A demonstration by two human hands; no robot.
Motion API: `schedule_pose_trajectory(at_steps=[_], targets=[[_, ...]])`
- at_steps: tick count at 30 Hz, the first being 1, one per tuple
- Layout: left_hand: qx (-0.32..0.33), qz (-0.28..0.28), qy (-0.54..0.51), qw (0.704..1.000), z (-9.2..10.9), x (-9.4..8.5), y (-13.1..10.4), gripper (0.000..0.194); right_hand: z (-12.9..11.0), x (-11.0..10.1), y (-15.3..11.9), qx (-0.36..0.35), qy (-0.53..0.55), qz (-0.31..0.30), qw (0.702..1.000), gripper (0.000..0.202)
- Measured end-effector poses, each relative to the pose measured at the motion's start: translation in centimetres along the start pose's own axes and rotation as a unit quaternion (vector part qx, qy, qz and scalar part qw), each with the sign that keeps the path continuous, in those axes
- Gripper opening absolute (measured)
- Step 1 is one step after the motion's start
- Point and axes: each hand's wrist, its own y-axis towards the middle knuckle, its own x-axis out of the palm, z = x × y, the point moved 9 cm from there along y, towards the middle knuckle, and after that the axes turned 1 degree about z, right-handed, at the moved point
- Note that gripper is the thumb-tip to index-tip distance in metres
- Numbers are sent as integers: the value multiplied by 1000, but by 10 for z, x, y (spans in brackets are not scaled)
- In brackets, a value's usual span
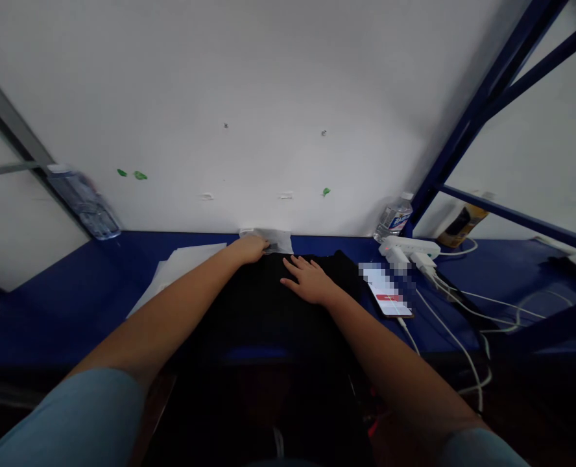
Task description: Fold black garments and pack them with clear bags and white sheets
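Observation:
A piece of black cloth (268,305), perhaps a garment, is spread on the blue tabletop and hangs over its front edge; its exact kind is hard to make out in the dark. My right hand (312,280) rests palm down on the cloth, fingers spread, holding nothing. At the cloth's far edge, my left hand (253,248) has its fingers bent together; what is in them, if anything, is hidden. Just behind that hand, a translucent plastic packet (281,240) lies against the wall.
White papers (195,257) lie partly under my left forearm. Two bottles stand by the wall, a large one (86,204) at left and a smaller one (395,217) at right. A phone (388,295), a power strip (409,246) and white cables are on the right; blue frame bars (480,107) rise there.

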Motion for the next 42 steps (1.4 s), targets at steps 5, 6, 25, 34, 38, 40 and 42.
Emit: schedule_pose_trajectory(at_steps=[5, 6, 25, 34, 38, 40, 42], targets=[[22, -14, 32, 999, -2, 2, 6, 45, 1, 3, 0, 5, 4, -11, 1000, 75], [26, -20, 48, 998, -1, 2, 6, 44, 1, 3, 0, 5, 5, -11, 1000, 75], [-33, 75, 108, 991, 8, -28, 2, 31, 4, -1, 3, -7, 28, -1, 1000, 72], [-71, 116, 98, 986, 1, -55, -3, 36, 5, -3, 4, -11, 38, 8, 999, 70], [-75, 147, 66, 984, 11, -63, -21, 40, 9, -13, 7, -10, 86, 67, 994, 55], [-71, 152, 47, 985, 19, -59, -33, 41, 19, -24, 8, 21, 132, 131, 982, 45], [-60, 153, 31, 986, 28, -52, -43, 41, 32, -34, 6, 66, 170, 198, 963, 41]])
